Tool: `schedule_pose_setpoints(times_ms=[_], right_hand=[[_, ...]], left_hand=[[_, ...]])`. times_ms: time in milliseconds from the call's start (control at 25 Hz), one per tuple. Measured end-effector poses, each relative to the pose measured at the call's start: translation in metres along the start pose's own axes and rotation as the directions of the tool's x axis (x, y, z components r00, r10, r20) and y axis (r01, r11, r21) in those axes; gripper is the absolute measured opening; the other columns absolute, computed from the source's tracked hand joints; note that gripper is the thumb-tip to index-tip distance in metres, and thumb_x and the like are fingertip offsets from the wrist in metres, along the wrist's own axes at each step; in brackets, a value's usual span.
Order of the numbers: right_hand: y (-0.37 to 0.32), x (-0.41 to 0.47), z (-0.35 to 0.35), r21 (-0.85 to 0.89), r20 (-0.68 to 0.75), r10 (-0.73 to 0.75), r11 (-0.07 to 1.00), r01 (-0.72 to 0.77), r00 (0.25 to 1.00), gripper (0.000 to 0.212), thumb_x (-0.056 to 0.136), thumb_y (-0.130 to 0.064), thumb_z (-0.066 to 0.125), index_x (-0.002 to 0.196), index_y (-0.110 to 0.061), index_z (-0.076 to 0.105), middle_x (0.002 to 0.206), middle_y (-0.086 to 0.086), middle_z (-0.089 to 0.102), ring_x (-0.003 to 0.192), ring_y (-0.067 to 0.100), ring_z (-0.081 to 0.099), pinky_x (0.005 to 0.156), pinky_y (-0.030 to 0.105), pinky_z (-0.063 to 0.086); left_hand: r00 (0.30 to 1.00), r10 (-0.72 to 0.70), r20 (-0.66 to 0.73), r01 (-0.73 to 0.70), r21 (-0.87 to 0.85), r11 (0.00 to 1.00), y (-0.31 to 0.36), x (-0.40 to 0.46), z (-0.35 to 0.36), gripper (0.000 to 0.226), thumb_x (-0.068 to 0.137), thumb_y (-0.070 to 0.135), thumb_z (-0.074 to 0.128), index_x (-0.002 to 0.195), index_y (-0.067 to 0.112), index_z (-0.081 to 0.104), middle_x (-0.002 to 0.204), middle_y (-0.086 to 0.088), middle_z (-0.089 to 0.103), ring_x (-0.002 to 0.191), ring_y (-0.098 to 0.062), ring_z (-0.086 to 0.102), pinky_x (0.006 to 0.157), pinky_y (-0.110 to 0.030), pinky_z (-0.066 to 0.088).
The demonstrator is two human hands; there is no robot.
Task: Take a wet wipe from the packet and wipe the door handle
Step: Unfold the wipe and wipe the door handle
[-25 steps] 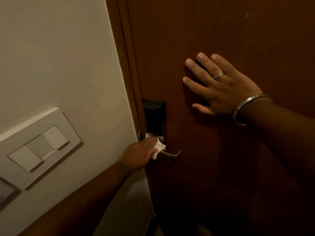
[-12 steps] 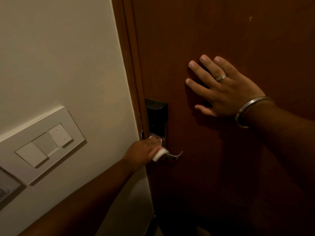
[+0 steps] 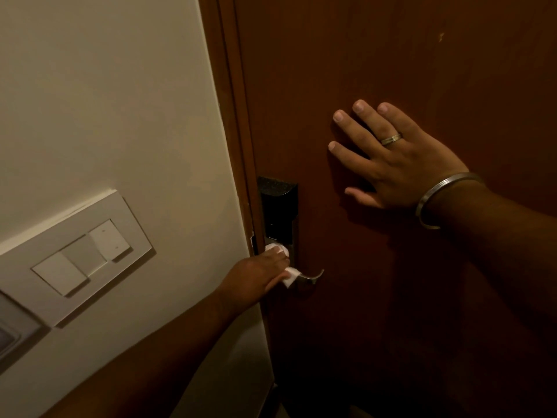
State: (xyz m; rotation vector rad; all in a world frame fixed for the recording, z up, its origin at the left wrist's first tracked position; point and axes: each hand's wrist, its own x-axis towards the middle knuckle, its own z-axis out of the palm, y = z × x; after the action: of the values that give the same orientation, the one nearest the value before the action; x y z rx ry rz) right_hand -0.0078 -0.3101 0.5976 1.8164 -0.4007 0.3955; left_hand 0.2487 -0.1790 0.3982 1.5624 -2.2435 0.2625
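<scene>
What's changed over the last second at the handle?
The left hand has bunched the wet wipe tighter at the base of the door handle, so less white shows and the lever's tip remains bare. The right hand stays flat on the door.

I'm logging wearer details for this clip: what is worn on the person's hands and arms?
Both forearms are bare, with no sleeves in view. The right hand has a silver-coloured band ring on one of its fingers and a plain, silver-coloured metal bangle around the wrist. The left hand shows no ring, watch or bracelet, though its fingers are partly hidden.
</scene>
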Motion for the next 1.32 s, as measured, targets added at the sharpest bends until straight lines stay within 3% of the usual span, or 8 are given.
schedule_pose_setpoints(times_ms=[160,400,600,760,880,960,1120,1320], right_hand=[[0.0,0.0,0.0,0.004,0.003,-0.004,1.0,0.004,1.0,0.079,0.093,-0.064,0.024,0.152,-0.012,0.032,0.161,0.026,0.02,0.147,0.046,0.022,0.12,0.055,0.022],[0.0,-0.001,-0.001,-0.008,0.013,-0.006,1.0,0.006,1.0,0.079,0.094,-0.065,0.023,0.153,-0.013,0.03,0.161,0.026,0.018,0.148,0.046,0.021,0.12,0.054,0.021],[0.0,-0.001,0.0,-0.012,0.002,-0.002,1.0,0.002,1.0,0.079,0.094,-0.064,0.024,0.153,-0.013,0.03,0.161,0.026,0.018,0.148,0.046,0.021,0.12,0.054,0.021],[0.0,0.0,0.0,-0.014,-0.003,0.0,1.0,0.0,1.0,0.079,0.094,-0.064,0.024,0.153,-0.012,0.03,0.161,0.026,0.019,0.147,0.046,0.022,0.12,0.054,0.022],[0.0,0.0,0.0,-0.016,0.006,0.0,1.0,0.0,1.0,0.079,0.094,-0.064,0.023,0.153,-0.012,0.029,0.161,0.026,0.018,0.147,0.046,0.022,0.12,0.054,0.02],[0.0,0.0,0.0,-0.011,0.011,-0.006,1.0,0.006,1.0,0.078,0.094,-0.064,0.023,0.153,-0.012,0.029,0.161,0.026,0.018,0.147,0.046,0.021,0.12,0.054,0.018],[0.0,0.0,0.0,-0.009,0.002,-0.002,1.0,0.002,1.0,0.078,0.094,-0.063,0.022,0.152,-0.012,0.03,0.161,0.026,0.018,0.147,0.046,0.021,0.12,0.054,0.021],[0.0,-0.001,0.0,0.002,0.005,-0.001,1.0,0.001,1.0,0.078,0.094,-0.064,0.024,0.152,-0.012,0.031,0.161,0.026,0.018,0.148,0.046,0.02,0.12,0.054,0.019]], left_hand=[[0.994,0.068,0.083,-0.068,0.002,0.998,-0.036,0.004,-0.006,0.046,0.093,0.043,0.043,0.124,0.015,0.061,0.129,-0.01,0.062,0.119,-0.025,0.058,0.095,-0.039,0.051],[0.88,0.381,0.283,-0.445,0.213,0.87,-0.048,0.035,-0.029,0.043,0.069,0.005,0.082,0.108,0.006,0.064,0.106,-0.017,0.07,0.084,-0.032,0.068,0.059,-0.038,0.059],[0.925,0.349,0.153,-0.379,0.268,0.886,-0.033,0.031,-0.02,0.035,0.068,0.004,0.081,0.099,0.005,0.065,0.092,-0.015,0.068,0.074,-0.027,0.064,0.05,-0.031,0.051],[0.982,0.183,0.039,-0.187,0.153,0.97,-0.022,0.014,-0.005,0.022,0.077,0.01,0.074,0.097,0.008,0.064,0.1,-0.014,0.067,0.089,-0.024,0.061,0.068,-0.033,0.056],[0.97,0.217,-0.114,-0.228,-0.094,0.969,0.0,0.006,0.002,0.009,0.089,0.009,0.055,0.094,0.008,0.062,0.098,-0.012,0.068,0.096,-0.019,0.059,0.09,-0.033,0.051],[0.948,0.272,-0.163,-0.288,-0.084,0.954,0.013,0.007,0.009,0.019,0.09,0.013,0.049,0.105,0.005,0.058,0.103,-0.016,0.07,0.103,-0.021,0.06,0.099,-0.029,0.043],[0.957,0.255,0.138,-0.256,-0.012,0.967,-0.015,0.012,0.007,0.05,0.096,0.038,0.05,0.137,0.011,0.042,0.139,-0.013,0.051,0.13,-0.025,0.043,0.107,-0.044,0.037],[0.958,0.195,0.212,-0.193,-0.028,0.981,-0.047,0.004,-0.002,0.055,0.098,0.038,0.04,0.145,0.01,0.032,0.149,-0.013,0.04,0.138,-0.025,0.034,0.109,-0.045,0.036]])
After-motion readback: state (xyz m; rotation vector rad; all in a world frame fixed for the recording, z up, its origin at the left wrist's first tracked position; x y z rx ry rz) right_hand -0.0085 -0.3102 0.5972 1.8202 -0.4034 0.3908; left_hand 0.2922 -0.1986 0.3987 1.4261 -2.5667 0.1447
